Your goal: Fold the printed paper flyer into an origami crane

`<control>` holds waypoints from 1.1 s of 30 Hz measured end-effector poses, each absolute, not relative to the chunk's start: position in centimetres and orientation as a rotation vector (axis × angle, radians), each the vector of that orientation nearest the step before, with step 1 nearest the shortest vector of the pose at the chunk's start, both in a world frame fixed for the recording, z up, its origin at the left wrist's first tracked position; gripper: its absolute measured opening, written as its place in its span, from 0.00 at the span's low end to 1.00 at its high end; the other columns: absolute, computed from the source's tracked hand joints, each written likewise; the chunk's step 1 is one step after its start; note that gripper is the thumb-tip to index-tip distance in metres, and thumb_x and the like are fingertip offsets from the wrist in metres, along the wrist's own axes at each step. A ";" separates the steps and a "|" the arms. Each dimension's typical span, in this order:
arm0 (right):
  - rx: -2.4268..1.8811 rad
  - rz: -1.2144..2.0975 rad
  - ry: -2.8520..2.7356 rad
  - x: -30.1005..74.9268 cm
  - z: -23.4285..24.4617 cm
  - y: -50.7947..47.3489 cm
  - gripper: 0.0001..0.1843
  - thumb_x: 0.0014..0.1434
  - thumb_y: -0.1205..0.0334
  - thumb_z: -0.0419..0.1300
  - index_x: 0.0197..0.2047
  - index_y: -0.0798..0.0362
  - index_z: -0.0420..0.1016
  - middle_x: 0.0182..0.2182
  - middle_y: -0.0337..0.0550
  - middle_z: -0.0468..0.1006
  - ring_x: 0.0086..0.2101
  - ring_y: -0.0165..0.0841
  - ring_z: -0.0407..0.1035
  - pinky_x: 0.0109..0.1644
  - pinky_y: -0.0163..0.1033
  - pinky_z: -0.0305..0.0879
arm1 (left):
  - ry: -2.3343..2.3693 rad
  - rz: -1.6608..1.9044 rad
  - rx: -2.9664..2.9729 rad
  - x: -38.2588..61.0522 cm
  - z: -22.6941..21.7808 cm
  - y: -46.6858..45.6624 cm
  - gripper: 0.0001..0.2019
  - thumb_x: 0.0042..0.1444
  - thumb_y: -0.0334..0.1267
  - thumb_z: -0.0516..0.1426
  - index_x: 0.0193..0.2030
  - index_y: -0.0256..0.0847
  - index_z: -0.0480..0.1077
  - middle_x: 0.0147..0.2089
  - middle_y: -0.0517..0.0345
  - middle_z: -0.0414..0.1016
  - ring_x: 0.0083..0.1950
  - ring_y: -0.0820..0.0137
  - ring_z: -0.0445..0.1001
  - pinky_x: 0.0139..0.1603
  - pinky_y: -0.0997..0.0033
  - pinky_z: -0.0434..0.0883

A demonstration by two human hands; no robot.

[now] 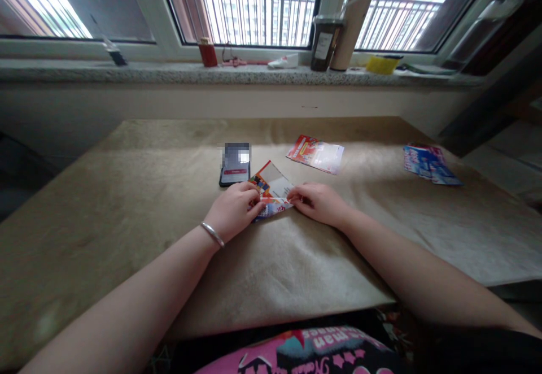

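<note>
A colourful printed paper sheet (275, 186) lies on the table between my hands, with its near edge folded over into a blue and white strip. My left hand (235, 207), a silver bangle on its wrist, pinches the left end of the fold. At the right end of the fold, the closed fingers of my right hand (317, 201) grip the paper. Just beyond my left hand lies a phone (235, 165) with its screen lit and partly blurred out.
Red and white leaflets (315, 155) lie farther back on the table (169, 159). Blue folded papers (429, 164) are spread at the right. On the windowsill (169, 73) stand a red container (207, 53), a dark jar (325, 46) and a yellow item (383, 64).
</note>
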State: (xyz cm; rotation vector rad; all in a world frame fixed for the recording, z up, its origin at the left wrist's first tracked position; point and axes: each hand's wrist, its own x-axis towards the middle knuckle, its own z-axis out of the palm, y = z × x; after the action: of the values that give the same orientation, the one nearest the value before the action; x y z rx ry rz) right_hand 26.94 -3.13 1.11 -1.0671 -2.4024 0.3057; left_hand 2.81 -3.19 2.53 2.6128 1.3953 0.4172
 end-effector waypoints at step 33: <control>-0.951 -0.014 -2.588 26.4 0.3 -2.7 0.15 0.63 0.63 0.52 0.47 0.47 0.78 0.39 0.45 0.77 0.38 0.34 0.66 0.42 0.39 0.63 | 1.626 0.285 2.704 2.9 2.3 -2.8 0.11 0.60 0.41 0.54 0.31 0.37 0.70 0.38 0.51 0.71 0.39 0.65 0.69 0.42 0.66 0.68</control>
State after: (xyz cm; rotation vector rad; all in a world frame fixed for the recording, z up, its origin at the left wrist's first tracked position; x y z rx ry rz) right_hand 26.41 -2.73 0.27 -0.9514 -2.5882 -0.0143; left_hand 2.90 -2.77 2.32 2.7042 1.6256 0.2855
